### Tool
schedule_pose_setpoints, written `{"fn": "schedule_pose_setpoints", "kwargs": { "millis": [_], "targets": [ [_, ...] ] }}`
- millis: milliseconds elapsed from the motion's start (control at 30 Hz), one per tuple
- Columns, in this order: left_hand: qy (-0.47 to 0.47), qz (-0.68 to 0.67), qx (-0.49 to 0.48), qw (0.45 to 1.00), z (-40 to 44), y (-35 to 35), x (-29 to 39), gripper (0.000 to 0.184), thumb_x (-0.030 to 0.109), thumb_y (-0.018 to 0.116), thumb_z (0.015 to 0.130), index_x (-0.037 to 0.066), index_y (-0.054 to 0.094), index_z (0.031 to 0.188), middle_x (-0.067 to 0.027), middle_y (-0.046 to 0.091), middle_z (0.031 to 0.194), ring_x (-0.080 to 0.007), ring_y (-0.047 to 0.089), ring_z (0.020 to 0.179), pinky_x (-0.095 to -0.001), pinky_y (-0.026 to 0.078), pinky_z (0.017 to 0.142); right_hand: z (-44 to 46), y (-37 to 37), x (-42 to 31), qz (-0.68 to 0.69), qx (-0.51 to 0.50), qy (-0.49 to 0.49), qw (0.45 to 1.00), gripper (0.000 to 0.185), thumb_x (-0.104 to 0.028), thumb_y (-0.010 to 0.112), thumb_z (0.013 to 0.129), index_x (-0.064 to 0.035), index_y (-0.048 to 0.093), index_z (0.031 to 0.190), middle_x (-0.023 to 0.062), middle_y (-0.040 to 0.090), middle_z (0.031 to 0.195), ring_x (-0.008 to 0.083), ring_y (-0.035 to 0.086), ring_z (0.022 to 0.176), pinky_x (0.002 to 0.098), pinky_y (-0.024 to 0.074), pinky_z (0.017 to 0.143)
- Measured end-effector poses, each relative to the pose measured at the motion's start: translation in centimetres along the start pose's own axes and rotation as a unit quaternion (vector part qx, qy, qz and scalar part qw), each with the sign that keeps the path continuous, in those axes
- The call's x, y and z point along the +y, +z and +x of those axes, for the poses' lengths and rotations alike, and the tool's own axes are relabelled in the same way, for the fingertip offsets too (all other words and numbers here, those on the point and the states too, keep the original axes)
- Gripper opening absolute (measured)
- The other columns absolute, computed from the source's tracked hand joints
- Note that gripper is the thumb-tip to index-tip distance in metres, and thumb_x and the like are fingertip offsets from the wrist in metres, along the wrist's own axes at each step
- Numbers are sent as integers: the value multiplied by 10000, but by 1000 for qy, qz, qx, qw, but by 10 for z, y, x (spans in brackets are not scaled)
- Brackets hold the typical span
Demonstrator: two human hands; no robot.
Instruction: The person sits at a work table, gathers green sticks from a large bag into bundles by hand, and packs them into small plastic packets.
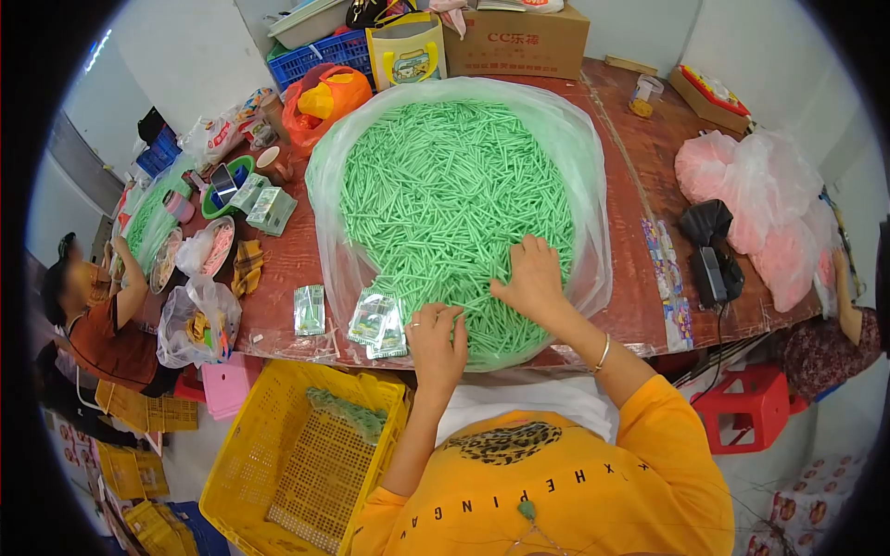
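1. The left hand (438, 347), fingers curled, rests at the near-left edge of a clear plastic bag (593, 208) heaped with thin green sticks (454, 185); whether it grasps any cannot be told.
2. The right hand (533, 278), thumb spread and fingers bent, presses into the sticks inside the bag's near-right part; its grip, if any, is hidden.
3. Green-and-white printed packets (373, 315) lie at the bag's near-left edge, beside the left hand; a single packet (309, 309) lies farther left. Their print is too small to read.
4. An orange T-shirt (556, 473), nearest the wearer, carries black lettering that includes "HEPING."
5. Below and left of the bag stands a yellow plastic crate (236, 449).
6. Behind the bag, a cardboard carton (519, 46) reads "CC乐棒."
7. Right of the bag, pink-filled plastic bags (742, 181) share the red-brown table (621, 315).
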State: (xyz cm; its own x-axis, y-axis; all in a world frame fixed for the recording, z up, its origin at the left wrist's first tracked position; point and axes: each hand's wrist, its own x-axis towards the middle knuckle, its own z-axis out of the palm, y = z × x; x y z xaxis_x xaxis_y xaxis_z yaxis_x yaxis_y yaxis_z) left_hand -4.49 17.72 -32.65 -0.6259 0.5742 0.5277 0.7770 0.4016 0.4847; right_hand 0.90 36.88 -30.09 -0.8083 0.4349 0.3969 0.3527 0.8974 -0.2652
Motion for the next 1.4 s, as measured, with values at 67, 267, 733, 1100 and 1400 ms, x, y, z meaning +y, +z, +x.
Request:
{"fn": "schedule_pose_setpoints", "kwargs": {
  "millis": [67, 267, 733, 1100, 1400],
  "targets": [
    [-6, 2, -6, 1000, 0, 2, 2, 148, 96, 666, 860, 83, 658, 1008, -104, 583, 1003, -296, 549, 936, -420, 376, 795, 4, 3, -2, 0, 4, 3, 1000, 486, -375, 817, 668, 11, 622, 890, 142, 531, 965, 306, 503, 956, 425, 405, 821],
    [9, -14, -10, 1000, 18, 11, 10, 146, 100, 674, 856, 81, 655, 1000, -103, 586, 999, -301, 554, 947, -429, 383, 808, 22, 9, 15, 9, 7, -27, 1000, 433, -346, 788, 694, 22, 637, 865, 168, 584, 917, 344, 573, 909, 455, 462, 785],
    [124, -34, -197, 972, -11, -35, 29, 126, 154, 735, 801, 87, 666, 883, -72, 565, 879, -273, 549, 875, -417, 382, 751, -12, -19, 22, 26, -17, -78, 996, 326, -276, 799, 704, -23, 625, 814, 118, 576, 888, 315, 563, 911, 428, 433, 773],
    [162, -35, -201, 965, -38, -27, 32, 151, 150, 730, 793, 96, 607, 863, -35, 555, 879, -242, 530, 841, -394, 370, 752, -71, -24, 14, 72, -100, -111, 986, 363, -373, 811, 711, -58, 632, 709, 98, 584, 755, 314, 601, 758, 428, 466, 656],
    [85, -68, -48, 993, -7, -28, -11, 201, 150, 724, 834, 53, 627, 981, -135, 623, 996, -341, 569, 935, -447, 425, 816, -24, -68, 54, 136, 55, -4, 989, 281, -256, 781, 773, -46, 609, 845, 127, 584, 906, 345, 564, 905, 436, 461, 761]
  ]
}}
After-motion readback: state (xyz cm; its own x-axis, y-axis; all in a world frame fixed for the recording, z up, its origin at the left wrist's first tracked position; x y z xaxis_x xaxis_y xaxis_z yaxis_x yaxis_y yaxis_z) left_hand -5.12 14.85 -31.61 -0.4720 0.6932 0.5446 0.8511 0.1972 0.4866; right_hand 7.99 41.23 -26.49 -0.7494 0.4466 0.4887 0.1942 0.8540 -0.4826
